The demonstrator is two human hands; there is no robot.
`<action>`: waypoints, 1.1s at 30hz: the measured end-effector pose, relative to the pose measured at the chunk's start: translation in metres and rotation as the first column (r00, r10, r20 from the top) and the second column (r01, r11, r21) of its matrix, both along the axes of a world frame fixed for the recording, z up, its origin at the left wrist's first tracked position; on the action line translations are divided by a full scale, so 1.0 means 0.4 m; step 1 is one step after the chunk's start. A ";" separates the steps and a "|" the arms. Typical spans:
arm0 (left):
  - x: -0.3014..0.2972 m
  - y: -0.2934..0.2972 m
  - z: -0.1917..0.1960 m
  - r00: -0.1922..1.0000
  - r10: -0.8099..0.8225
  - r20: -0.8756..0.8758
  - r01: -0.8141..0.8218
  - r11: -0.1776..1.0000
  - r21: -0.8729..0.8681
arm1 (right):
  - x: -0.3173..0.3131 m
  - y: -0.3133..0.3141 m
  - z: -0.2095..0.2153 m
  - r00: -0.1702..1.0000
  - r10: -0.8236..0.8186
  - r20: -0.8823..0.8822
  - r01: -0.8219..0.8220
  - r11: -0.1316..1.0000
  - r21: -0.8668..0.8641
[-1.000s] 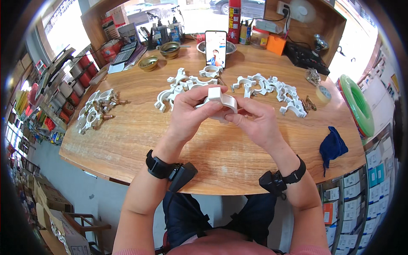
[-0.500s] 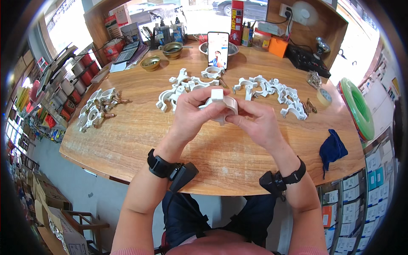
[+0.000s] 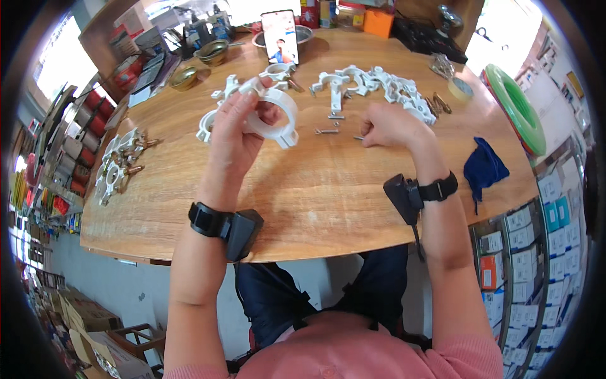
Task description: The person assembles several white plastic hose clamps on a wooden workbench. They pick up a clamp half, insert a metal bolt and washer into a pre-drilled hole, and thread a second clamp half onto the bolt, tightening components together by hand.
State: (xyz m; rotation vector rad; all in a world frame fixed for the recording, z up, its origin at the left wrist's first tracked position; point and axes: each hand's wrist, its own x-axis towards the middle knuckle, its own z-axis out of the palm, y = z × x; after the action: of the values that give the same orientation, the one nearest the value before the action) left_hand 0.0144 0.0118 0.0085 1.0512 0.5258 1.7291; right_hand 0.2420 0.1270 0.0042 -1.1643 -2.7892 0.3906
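A round white plastic pipe clamp (image 3: 271, 131) is held up over the table, gripped at one side by the fingers of my left hand (image 3: 228, 123). My right hand (image 3: 392, 125) is down on the wood with its fingertips pinched at one end of a small silver screw (image 3: 358, 138). Just left of it lie more loose screws (image 3: 328, 131). White clamp pieces (image 3: 379, 82) are heaped beyond my right hand. Others, partly hidden, lie behind my left hand, including a ring-shaped clamp (image 3: 276, 71) near the phone.
Clamps fitted with copper-coloured bolts (image 3: 113, 174) lie at the far left. A phone (image 3: 279, 38) stands upright at the back, near brass bowls (image 3: 184, 78). To the right are loose copper-coloured bolts (image 3: 439, 104), a tape roll (image 3: 461, 90), a dark blue cloth (image 3: 485, 165) and green coiled tubing (image 3: 514, 110).
My hands have parted. The left has moved left with the clamp; the right has let go of it and come down to a screw. The whole view has shifted too.
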 end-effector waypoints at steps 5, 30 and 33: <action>0.021 -0.007 -0.005 0.991 -0.133 0.004 0.133 0.991 -0.015 | 0.006 -0.025 0.013 0.998 -0.057 0.030 0.054 0.994 0.095; 0.069 -0.015 -0.015 0.981 -0.069 -0.179 0.074 0.997 0.021 | -0.143 -0.218 0.065 0.048 -0.136 -0.990 -0.289 0.946 -0.144; 0.078 -0.018 -0.006 0.956 0.078 -0.283 -0.077 0.997 0.014 | -0.146 -0.216 0.055 0.092 -0.143 -0.985 -0.226 0.961 -0.160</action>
State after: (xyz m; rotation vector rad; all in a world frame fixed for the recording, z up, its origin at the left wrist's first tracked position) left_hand 0.0455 0.0047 0.0061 1.3054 0.7535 1.6558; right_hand 0.1835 0.0405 0.0263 -0.3978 -1.4541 1.1076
